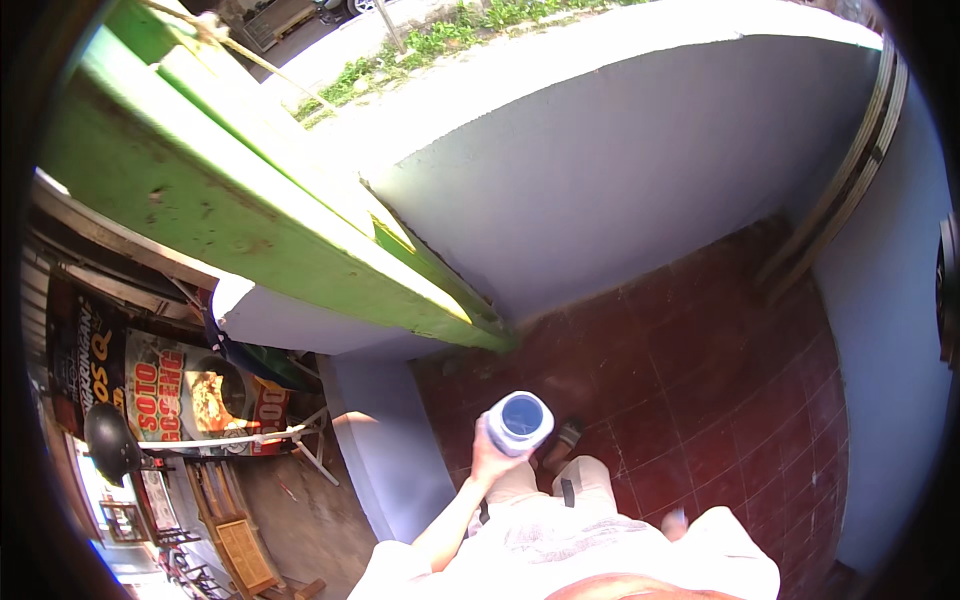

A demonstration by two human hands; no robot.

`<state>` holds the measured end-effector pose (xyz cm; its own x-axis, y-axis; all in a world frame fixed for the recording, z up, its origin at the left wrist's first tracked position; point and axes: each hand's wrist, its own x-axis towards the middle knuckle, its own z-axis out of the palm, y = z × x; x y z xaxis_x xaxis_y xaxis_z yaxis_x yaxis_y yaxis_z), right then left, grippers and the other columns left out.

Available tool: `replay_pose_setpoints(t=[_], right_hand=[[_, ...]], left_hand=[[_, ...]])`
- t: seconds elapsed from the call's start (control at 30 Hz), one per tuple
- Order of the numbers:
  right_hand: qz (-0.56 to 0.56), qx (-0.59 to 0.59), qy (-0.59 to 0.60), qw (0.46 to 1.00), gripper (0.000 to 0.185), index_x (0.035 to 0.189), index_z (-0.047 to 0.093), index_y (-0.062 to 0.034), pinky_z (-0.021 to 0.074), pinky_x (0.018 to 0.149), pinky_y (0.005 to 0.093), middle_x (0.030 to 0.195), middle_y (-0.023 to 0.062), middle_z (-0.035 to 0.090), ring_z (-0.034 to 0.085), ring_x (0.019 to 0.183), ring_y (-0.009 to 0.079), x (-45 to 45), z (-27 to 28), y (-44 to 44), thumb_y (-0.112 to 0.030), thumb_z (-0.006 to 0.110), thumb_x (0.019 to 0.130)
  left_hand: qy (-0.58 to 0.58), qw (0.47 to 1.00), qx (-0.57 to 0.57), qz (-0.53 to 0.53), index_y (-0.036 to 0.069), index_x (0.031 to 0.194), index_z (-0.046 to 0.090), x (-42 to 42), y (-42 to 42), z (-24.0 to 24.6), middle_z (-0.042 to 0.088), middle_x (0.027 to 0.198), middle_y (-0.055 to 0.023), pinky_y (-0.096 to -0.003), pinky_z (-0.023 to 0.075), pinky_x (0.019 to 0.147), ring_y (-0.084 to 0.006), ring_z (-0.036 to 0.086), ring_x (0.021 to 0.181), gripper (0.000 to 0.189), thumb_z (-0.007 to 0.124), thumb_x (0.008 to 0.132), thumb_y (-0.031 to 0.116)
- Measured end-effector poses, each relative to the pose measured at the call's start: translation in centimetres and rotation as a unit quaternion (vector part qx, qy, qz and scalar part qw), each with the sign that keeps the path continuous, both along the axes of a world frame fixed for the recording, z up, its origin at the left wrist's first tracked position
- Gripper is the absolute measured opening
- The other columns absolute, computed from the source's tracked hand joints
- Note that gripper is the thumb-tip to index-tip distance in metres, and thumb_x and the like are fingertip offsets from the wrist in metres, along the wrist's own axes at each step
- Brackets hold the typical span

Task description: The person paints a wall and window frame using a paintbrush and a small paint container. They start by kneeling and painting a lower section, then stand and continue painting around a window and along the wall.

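A white container with a round blue lid or opening is held out in front of the body at the lower middle. My left hand grips its side, with the fingers partly hidden behind it. Low at the right, by the shirt's edge, my right hand hangs apart from the container. It is small and blurred, with something pale at its tip that I cannot make out. Below the container are my light trousers and a foot in a sandal.
A green post slants down to the dark red tiled floor. A low pale wall bounds the far side, another wall the right. Wooden poles lean in the corner. Beyond the left ledge hang printed banners.
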<state>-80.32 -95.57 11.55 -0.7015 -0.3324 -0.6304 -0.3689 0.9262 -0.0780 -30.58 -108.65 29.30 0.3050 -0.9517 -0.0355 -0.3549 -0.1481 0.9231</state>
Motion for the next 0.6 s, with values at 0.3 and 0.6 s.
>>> replay_pose_setpoints(t=[0.3,0.6], right_hand=[[-0.234,0.019,-0.051,0.971,0.034,0.111,0.068,-0.0007,0.0520,0.069,0.0426,0.101,0.0162,0.073,0.067,0.086,0.0288,-3.7,4.0,10.8,-0.031,0.058,0.099],[-0.275,-0.324,-0.208,0.881,0.023,0.117,0.069,-0.0045,0.0415,0.042,0.0229,0.090,0.0055,0.073,0.057,0.058,0.0084,3.0,3.9,-9.1,-0.014,0.053,0.103]], left_hand=[[0.065,0.986,-0.065,-0.141,0.004,0.146,0.039,-9.1,-11.7,5.6,0.052,0.141,-0.0151,-0.0433,0.0399,0.115,-0.0293,0.051,0.135,0.105,0.097,0.060,0.022],[0.100,0.949,-0.183,-0.237,0.004,0.144,0.039,-13.0,-29.3,10.4,0.049,0.136,-0.0135,-0.0432,0.0407,0.112,-0.0295,0.051,0.131,0.105,0.097,0.058,0.018]])
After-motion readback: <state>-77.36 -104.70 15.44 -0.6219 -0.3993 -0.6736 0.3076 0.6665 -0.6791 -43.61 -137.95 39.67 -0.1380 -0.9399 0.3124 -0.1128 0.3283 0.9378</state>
